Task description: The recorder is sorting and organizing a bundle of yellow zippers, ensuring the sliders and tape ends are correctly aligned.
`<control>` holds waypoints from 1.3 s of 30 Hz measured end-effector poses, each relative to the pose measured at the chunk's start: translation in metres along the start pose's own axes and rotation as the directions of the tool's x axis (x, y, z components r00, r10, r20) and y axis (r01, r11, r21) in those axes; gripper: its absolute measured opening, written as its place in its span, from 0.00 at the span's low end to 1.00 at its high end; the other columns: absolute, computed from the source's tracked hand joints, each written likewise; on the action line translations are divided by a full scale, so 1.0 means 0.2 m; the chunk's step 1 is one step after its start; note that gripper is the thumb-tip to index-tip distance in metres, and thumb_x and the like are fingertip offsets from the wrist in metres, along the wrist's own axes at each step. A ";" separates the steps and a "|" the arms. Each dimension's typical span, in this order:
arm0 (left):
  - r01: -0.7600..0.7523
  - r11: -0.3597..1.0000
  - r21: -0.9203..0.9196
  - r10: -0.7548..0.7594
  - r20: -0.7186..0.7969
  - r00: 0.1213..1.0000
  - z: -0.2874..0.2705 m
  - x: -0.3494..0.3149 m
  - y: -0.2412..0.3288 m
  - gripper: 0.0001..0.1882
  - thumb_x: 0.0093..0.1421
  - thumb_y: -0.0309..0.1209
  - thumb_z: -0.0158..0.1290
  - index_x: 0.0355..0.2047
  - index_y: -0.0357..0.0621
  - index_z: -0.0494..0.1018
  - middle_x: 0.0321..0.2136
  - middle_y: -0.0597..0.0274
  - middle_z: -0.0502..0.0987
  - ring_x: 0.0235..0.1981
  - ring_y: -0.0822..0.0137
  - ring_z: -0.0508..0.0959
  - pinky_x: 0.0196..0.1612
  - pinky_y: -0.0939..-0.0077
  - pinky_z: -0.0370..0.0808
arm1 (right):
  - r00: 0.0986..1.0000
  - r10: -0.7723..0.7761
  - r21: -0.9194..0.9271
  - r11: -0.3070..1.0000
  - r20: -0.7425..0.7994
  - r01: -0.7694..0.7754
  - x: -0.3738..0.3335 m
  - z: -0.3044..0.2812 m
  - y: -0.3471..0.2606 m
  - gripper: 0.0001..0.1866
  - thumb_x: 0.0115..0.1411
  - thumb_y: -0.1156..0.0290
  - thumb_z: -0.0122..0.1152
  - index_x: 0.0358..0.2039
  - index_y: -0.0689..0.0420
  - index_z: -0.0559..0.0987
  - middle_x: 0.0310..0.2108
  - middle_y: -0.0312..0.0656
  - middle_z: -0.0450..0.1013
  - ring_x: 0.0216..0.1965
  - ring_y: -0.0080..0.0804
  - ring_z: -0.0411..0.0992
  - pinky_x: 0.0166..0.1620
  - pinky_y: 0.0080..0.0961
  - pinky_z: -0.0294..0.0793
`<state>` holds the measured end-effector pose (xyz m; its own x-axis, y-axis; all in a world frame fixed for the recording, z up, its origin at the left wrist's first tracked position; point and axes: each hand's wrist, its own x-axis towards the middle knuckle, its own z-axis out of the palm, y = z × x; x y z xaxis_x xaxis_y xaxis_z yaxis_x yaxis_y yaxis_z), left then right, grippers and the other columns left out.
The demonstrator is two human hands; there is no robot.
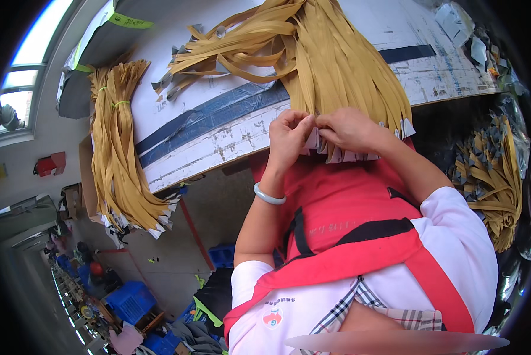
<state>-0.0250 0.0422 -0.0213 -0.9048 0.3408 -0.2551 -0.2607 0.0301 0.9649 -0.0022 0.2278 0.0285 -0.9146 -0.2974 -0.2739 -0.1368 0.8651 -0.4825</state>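
A thick bundle of mustard-yellow fabric strips lies across the white table and hangs over its near edge, with small whitish tabs at the strip ends. My left hand is closed, thumb and forefinger pinched at the end of one strip at the bundle's left side. Close beside it, my right hand has its fingers pinched together at the same strip end. The fingertips partly cover what they grip. Further left on the table, more strips fan out loosely with greyish tabs at their ends.
Another tied bundle of strips hangs over the left end of the table. More strips with grey tabs hang low at the right. Plastic scraps lie at the far right. Blue crates stand on the floor, where a person in pink also appears.
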 end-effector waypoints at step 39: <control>0.332 0.483 -0.810 -0.158 0.293 0.943 0.00 -0.15 -0.11 0.15 0.72 0.39 0.45 0.46 0.41 0.72 0.36 0.62 0.77 0.38 0.68 0.77 0.40 0.70 0.77 | 0.776 -0.278 0.414 0.718 -0.566 0.559 -0.13 0.22 -0.04 0.14 0.54 0.77 0.68 0.42 0.57 0.78 0.38 0.43 0.73 0.37 0.40 0.76 0.40 0.27 0.76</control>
<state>0.0092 0.0319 -0.0351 -0.7136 0.5920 -0.3746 -0.6993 -0.6336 0.3309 0.0387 0.2102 0.0036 -0.8870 -0.2427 0.3928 -0.4525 0.2879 -0.8440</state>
